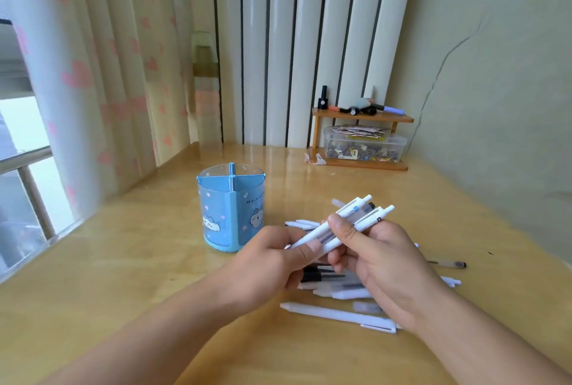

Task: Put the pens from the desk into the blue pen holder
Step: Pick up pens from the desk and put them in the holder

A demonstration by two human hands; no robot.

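Observation:
The blue pen holder (pixel 230 206) stands upright on the wooden desk (pixel 123 276), left of centre, with divided compartments that look empty. Just right of it, above the desk, both hands hold a small bundle of white pens (pixel 353 220) pointing up and to the right. My right hand (pixel 380 264) grips the bundle around its middle. My left hand (pixel 272 264) pinches its lower end. Several more white and black pens (pixel 337 313) lie scattered on the desk under and around my hands, partly hidden by them.
A small wooden shelf (pixel 362 120) with small items on top and a clear plastic box (pixel 365 145) beneath stands at the back right by the wall. A curtain (pixel 102 75) hangs along the desk's left edge.

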